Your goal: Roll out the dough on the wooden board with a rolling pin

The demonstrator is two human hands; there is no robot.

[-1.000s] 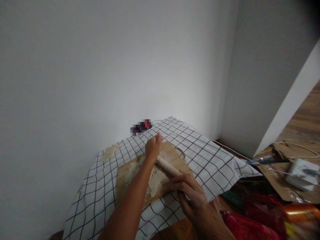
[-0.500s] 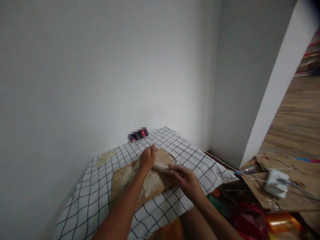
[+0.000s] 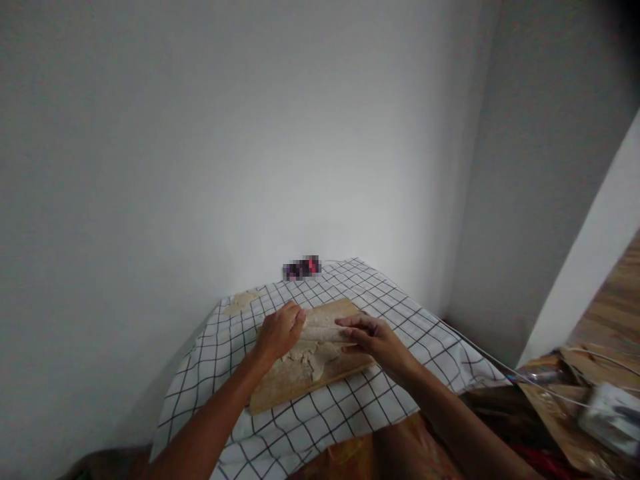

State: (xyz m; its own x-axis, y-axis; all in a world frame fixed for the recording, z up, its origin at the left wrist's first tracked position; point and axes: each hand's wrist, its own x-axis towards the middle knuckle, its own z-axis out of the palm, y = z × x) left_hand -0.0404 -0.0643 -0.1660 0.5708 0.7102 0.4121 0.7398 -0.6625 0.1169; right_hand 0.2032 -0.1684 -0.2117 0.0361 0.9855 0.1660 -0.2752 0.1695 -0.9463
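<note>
Here, your left grip (image 3: 283, 331) curls around a pale, cylindrical rolling pin (image 3: 323, 334) | your right grip (image 3: 373, 339) splays at its other end, hold unclear | it lies beside ragged cream dough (image 3: 320, 363) on a tan wooden board (image 3: 270, 395)

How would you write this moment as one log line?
left hand: on pin, left end | right hand: at pin, right end | dough: on board | board: on cloth

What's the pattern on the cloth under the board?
White with a dark grid; the cloth shows best in the head view.
</note>
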